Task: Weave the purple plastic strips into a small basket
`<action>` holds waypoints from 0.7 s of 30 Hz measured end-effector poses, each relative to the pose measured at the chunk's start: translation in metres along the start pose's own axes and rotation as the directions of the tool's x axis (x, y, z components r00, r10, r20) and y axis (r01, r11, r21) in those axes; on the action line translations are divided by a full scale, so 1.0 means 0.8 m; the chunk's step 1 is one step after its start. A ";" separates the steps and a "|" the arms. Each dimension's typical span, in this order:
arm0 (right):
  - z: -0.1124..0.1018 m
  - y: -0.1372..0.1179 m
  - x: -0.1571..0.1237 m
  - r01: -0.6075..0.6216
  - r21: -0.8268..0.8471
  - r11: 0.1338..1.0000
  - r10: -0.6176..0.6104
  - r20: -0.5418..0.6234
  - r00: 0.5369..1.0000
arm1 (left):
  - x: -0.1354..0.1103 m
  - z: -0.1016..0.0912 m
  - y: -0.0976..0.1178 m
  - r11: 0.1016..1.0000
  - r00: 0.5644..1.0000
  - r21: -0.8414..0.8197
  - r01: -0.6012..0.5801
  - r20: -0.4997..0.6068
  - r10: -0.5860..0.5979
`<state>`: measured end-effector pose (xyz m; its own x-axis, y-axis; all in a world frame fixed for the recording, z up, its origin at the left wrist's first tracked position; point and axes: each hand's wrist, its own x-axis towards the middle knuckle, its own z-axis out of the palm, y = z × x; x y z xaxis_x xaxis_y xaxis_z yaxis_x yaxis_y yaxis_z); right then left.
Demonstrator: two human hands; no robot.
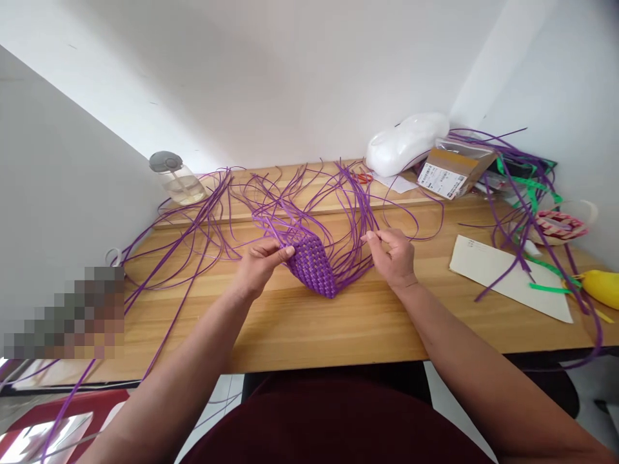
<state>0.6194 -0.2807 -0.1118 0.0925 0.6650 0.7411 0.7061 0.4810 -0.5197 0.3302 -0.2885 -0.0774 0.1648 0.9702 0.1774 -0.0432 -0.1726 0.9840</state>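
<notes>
A small purple woven piece (314,265) stands on edge on the wooden table (309,328), with several long loose purple strips (290,200) fanning out behind it. My left hand (261,263) is closed on the piece's upper left edge, thumb on top. To the right of the weave, my right hand (394,254) pinches one purple strip between thumb and fingers.
A clear water bottle (176,179) lies at the back left. At the back right are a white foam shape (403,143) and a cardboard box (452,171). Farther right lie a white paper (503,274), green strips (532,187), a pink woven ring (558,225) and a yellow object (602,287).
</notes>
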 end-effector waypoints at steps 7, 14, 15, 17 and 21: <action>-0.007 -0.019 -0.003 0.010 0.148 0.989 -0.015 0.033 0.999 | 0.044 0.001 -0.026 0.806 0.854 -0.588 0.071 -0.382 -0.354; 0.033 -0.034 -0.029 -0.335 0.363 0.869 0.124 0.497 0.859 | 0.036 0.005 -0.041 0.774 0.906 -0.609 0.175 -0.208 -0.369; 0.037 -0.033 -0.031 -0.393 0.392 0.831 0.155 0.517 0.842 | 0.034 0.006 -0.042 0.786 0.925 -0.590 0.184 -0.167 -0.341; 0.040 -0.032 -0.033 -0.492 0.451 0.745 0.205 0.547 0.812 | 0.031 0.007 -0.042 0.805 0.949 -0.558 0.199 -0.093 -0.300; 0.036 -0.034 -0.030 -0.607 0.514 0.605 0.217 0.628 0.748 | 0.026 0.007 -0.042 0.828 0.966 -0.513 0.226 0.011 -0.256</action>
<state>0.5779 -0.2933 -0.1273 -0.2182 0.9601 0.1747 0.0101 0.1812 -0.9834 0.3404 -0.2632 -0.1066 0.1815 0.9801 -0.0808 -0.5044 0.1633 0.8479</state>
